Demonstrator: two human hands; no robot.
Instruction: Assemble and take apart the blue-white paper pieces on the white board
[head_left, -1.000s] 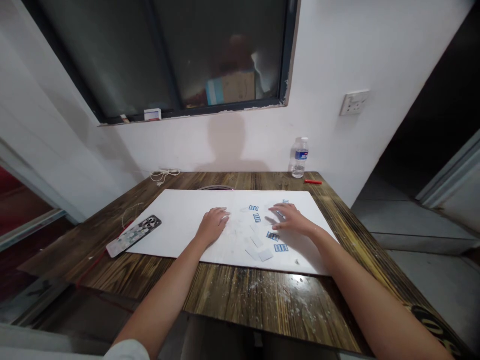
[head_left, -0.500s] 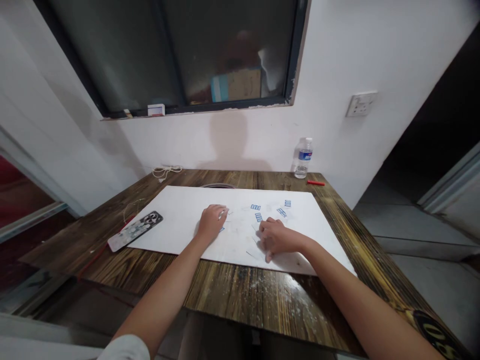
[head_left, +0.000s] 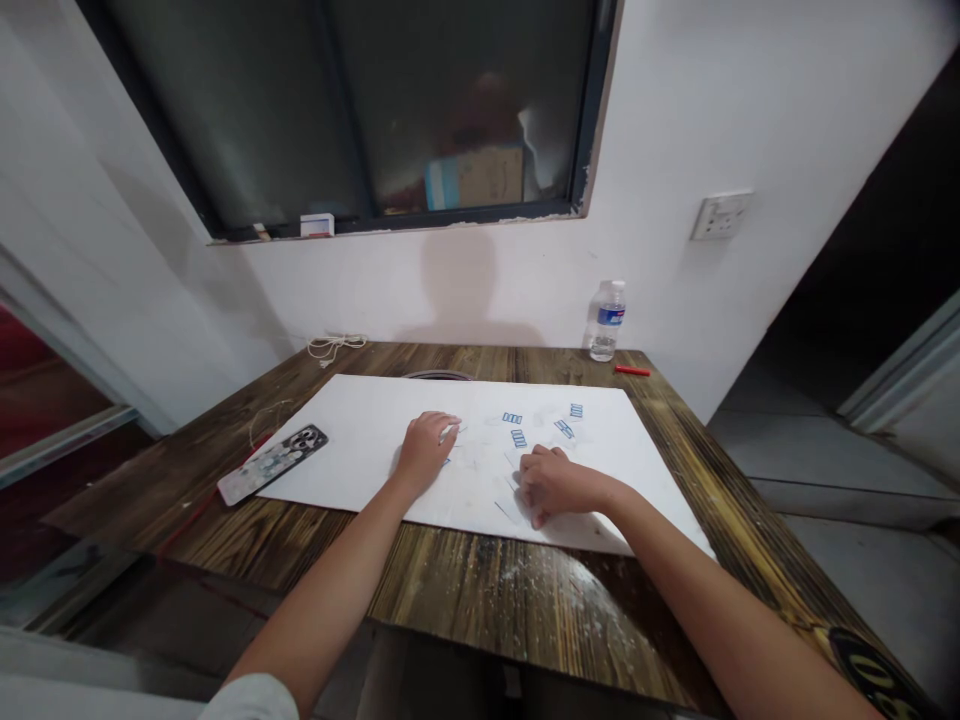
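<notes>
A white board (head_left: pixel 352 440) lies flat on the wooden table. My left hand (head_left: pixel 429 442) rests on its middle, fingers stretched forward and slightly bent, with a gap by the thumb; a bit of blue shows beneath it. To the right, my right hand (head_left: pixel 551 485) is curled down on the board with fingertips drawn together; whatever they hold is hidden. Just beyond it lie several small pieces with blue stripes, among them one near piece (head_left: pixel 518 438), one tilted piece (head_left: pixel 564 429) and one farther piece (head_left: pixel 576 411). Thin dark lines show beside the right fingers.
A phone in a patterned case (head_left: pixel 274 465) overlaps the board's left edge. At the back stand a water bottle (head_left: pixel 606 322) and, beside it, a red pen-like stick (head_left: pixel 632 371). A white cable (head_left: pixel 334 347) is coiled at the back left. The wall with a window is behind.
The view has tilted slightly, so everything sits a little lower. Both hands stay in nearly the same places on the board; the right fingers have shifted only slightly.
</notes>
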